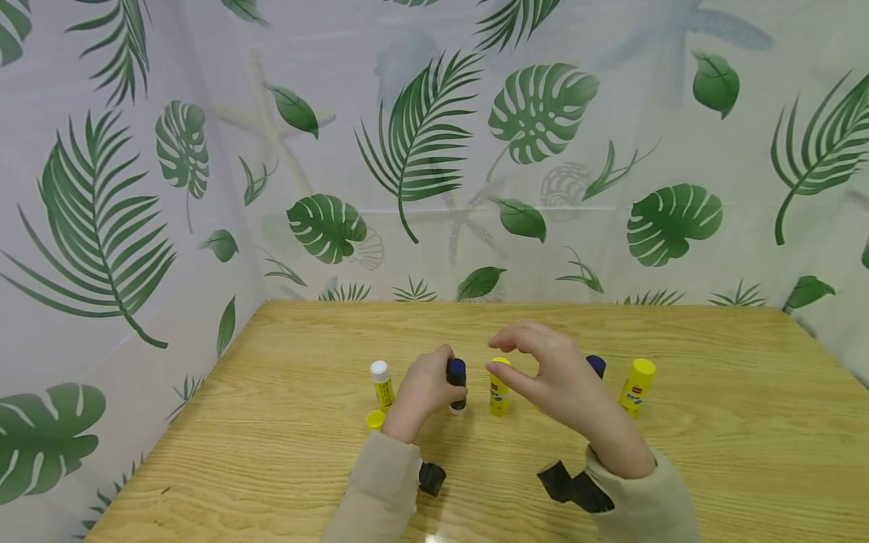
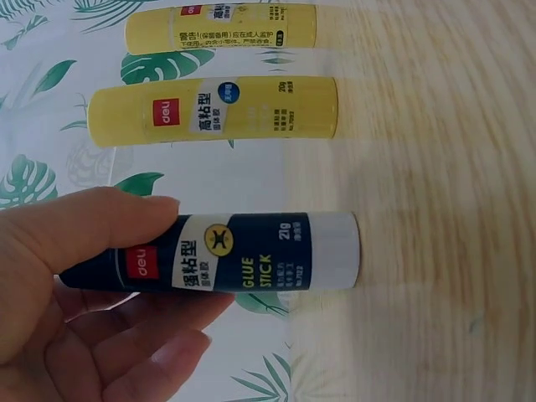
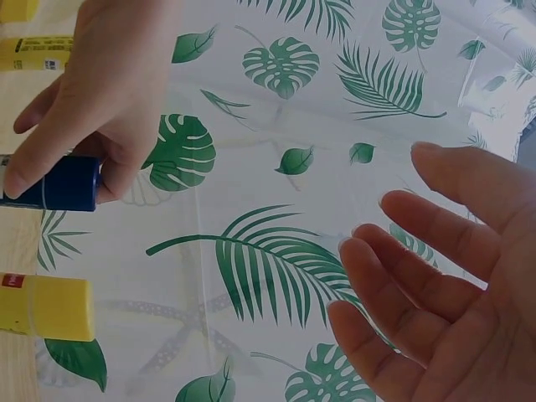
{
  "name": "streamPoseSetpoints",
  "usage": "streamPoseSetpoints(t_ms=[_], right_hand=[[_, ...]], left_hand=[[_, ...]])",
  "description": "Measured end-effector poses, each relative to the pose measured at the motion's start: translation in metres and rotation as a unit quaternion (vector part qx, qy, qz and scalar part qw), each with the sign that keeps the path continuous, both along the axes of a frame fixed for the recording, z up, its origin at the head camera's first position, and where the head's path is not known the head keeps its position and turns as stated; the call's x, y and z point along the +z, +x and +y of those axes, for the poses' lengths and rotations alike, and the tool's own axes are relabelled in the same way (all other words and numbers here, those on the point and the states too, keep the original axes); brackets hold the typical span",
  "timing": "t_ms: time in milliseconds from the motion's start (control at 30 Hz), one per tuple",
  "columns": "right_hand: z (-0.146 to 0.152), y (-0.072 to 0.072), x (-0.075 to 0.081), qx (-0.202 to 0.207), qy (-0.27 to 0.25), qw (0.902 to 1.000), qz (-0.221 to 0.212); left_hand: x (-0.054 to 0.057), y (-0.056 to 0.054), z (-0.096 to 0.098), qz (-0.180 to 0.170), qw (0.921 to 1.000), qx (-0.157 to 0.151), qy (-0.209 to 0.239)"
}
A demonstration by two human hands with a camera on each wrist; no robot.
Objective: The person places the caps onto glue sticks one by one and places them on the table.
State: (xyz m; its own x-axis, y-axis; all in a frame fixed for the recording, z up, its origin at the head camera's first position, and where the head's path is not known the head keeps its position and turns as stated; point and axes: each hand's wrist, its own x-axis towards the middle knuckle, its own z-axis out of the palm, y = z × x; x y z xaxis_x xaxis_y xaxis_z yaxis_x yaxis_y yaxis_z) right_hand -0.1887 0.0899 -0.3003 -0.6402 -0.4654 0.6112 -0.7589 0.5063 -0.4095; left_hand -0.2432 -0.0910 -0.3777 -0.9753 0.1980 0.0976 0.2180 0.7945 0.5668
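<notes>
My left hand [image 1: 422, 386] grips a navy glue stick [image 2: 272, 251] with a white base, thumb on one side and fingers on the other. The stick is upright at the table's surface; I cannot tell whether its base touches. To its right stands a yellow glue stick [image 1: 498, 401]. My right hand [image 1: 555, 377] is raised near that yellow stick's top, fingers loosely curved and apart, holding nothing. In the right wrist view the right hand's fingers [image 3: 402, 276] show nothing between them.
Left of the hands stand a yellow glue stick with a white top [image 1: 383, 388] and a yellow cap-like piece [image 1: 375, 419]. Behind the right hand are a navy top [image 1: 596, 365] and another yellow glue stick [image 1: 637, 388]. A leaf-print curtain [image 1: 434, 173] borders the wooden table [image 1: 271, 452].
</notes>
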Motion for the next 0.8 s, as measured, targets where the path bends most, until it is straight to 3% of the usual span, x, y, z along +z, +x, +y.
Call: streamPoseSetpoints(t_ms=[433,633,800], right_hand=[[0.0,0.0,-0.001,0.007,-0.002,0.9999,0.008],[0.0,0.0,-0.002,0.008,0.0,0.9999,0.013],[0.0,-0.001,-0.002,0.016,-0.001,0.9997,0.018]], left_hand=[[0.008,0.005,-0.003,-0.003,1.0,-0.005,0.006],[0.03,0.02,-0.01,0.046,0.9984,-0.001,0.034],[0.045,0.035,-0.015,0.093,0.9955,0.004,0.019]])
